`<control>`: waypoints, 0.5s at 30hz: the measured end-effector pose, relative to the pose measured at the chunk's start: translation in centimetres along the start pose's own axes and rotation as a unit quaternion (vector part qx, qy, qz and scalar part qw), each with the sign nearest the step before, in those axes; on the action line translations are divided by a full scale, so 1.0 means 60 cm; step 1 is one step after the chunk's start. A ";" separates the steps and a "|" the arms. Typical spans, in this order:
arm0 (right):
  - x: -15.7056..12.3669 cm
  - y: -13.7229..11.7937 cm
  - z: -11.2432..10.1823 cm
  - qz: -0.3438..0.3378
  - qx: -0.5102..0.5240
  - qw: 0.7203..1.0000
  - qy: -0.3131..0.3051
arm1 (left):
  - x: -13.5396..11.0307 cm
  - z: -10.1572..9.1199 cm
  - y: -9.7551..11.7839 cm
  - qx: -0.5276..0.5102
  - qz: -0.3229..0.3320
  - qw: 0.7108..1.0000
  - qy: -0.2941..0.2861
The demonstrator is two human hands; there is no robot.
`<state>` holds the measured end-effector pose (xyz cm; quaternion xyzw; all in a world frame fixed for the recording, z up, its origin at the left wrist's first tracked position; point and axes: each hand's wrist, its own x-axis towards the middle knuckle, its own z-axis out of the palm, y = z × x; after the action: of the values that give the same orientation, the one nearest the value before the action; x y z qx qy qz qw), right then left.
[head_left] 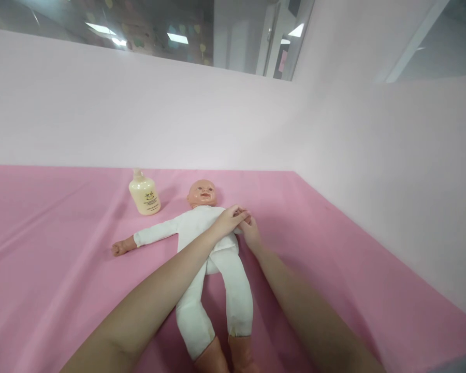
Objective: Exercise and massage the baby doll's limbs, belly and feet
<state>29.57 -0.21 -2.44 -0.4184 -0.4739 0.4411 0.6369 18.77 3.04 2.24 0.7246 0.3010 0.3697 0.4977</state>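
Note:
A baby doll (202, 223) lies on its back on the pink cover, its bald head pointing away from me. Its body and limbs are white cloth, with bare plastic hands and feet. One doll arm stretches out to the left; the other is mostly hidden under my hands at the right side of the chest. My left hand (228, 220) reaches across the doll's torso, its fingers curled at that arm. From the right, my right hand (250, 231) meets it, fingers closed around the same arm. The fingers of both hands touch and overlap.
A bottle of pale yellow liquid (145, 196) with a printed label stands left of the doll's head. The pink cover (81, 217) has some creases. White walls (140, 114) rise behind and to the right, with windows above them.

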 end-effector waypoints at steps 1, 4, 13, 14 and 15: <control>0.001 0.002 0.000 -0.005 0.003 1.000 0.001 | 0.000 0.000 0.000 0.001 -0.003 1.000 -0.002; 0.004 0.004 0.000 -0.027 0.009 1.000 -0.001 | 0.000 0.000 -0.002 -0.001 -0.012 1.000 -0.004; 0.005 -0.006 0.002 -0.059 -0.020 0.997 -0.038 | -0.002 0.001 0.003 0.004 -0.016 1.000 0.000; 0.005 -0.006 0.002 -0.054 -0.018 0.998 -0.034 | -0.003 0.000 0.003 0.011 -0.012 1.000 0.000; 0.005 -0.006 0.003 -0.049 -0.015 0.998 -0.028 | -0.003 0.000 0.003 0.017 -0.009 1.000 0.000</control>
<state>29.49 -0.01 -2.01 -0.3913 -0.5183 0.4139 0.6379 18.67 2.83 2.34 0.7301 0.3142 0.3599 0.4885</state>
